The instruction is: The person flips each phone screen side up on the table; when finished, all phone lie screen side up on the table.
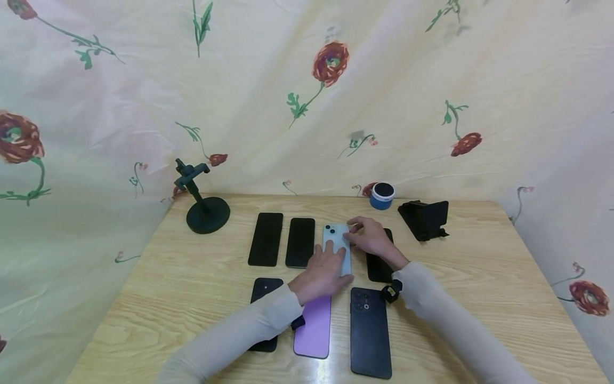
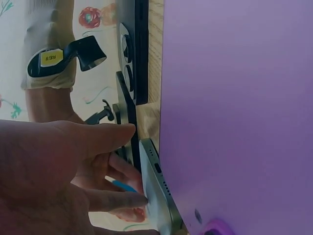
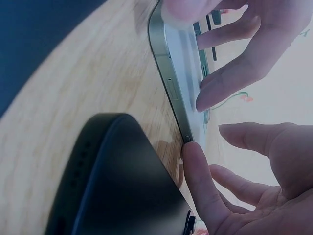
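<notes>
A light blue phone (image 1: 338, 241) lies camera side up in the middle of the table. Spread across its back is my left hand (image 1: 321, 273), the fingertips touching the surface. My right hand (image 1: 373, 238) reaches over from the right, and in the right wrist view one finger (image 3: 195, 161) touches the phone's side edge while the thumb (image 3: 247, 137) stands apart from it. Beneath my right wrist is a black phone (image 1: 378, 268). Two black phones (image 1: 266, 240) lie screen up to the left. In the front row are a purple phone (image 1: 313, 333), a dark blue phone (image 1: 370, 336) and a black phone (image 1: 264, 288), partly hidden by my left sleeve.
A black phone stand (image 1: 208, 215) with a round base stands at the back left. Near the back edge of the wooden table (image 1: 479, 277) are a small blue cylinder (image 1: 382, 197) with a dark top and a black folding stand (image 1: 426, 220). Floral cloth (image 1: 268, 96) hangs behind.
</notes>
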Tool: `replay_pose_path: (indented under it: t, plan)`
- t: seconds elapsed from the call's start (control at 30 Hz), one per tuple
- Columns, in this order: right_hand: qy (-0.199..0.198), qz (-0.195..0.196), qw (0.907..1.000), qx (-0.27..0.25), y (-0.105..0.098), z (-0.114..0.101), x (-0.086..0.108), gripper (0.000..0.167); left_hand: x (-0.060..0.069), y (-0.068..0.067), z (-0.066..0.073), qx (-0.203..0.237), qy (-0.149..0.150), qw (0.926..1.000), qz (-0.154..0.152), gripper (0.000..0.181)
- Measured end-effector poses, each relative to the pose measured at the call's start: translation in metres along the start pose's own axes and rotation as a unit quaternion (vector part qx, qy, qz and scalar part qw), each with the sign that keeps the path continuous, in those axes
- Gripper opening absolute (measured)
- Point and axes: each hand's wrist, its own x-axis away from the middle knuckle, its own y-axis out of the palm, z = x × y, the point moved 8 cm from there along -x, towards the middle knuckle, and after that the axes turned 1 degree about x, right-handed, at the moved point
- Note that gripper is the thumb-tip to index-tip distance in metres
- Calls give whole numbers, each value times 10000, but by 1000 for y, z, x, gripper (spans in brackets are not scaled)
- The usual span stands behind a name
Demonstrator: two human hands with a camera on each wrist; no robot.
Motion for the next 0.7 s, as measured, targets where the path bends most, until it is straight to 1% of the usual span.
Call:
replay_pose_path:
  t: [0.2, 0.43, 0.5, 0.6, 0.7]
  plan:
    - [13, 38, 9998, 204, 1, 1, -5, 51, -1, 0, 1, -146, -118, 9998, 19, 72]
    - [51, 56, 9989, 466, 0, -4, -6, 50, -2, -1, 3, -562, -106, 9983, 120, 70]
    - [68, 39, 9986, 516, 0, -5, -7, 50, -3, -1, 3, -583, -90, 9982, 141, 68]
    - [163, 2, 9986, 494, 1, -4, -8, 50, -4, -1, 3, -504, -53, 9986, 139, 65]
    - [194, 16, 9987, 478, 2, -3, -9, 49, -5, 0, 3, -486, 45, 9987, 161, 63]
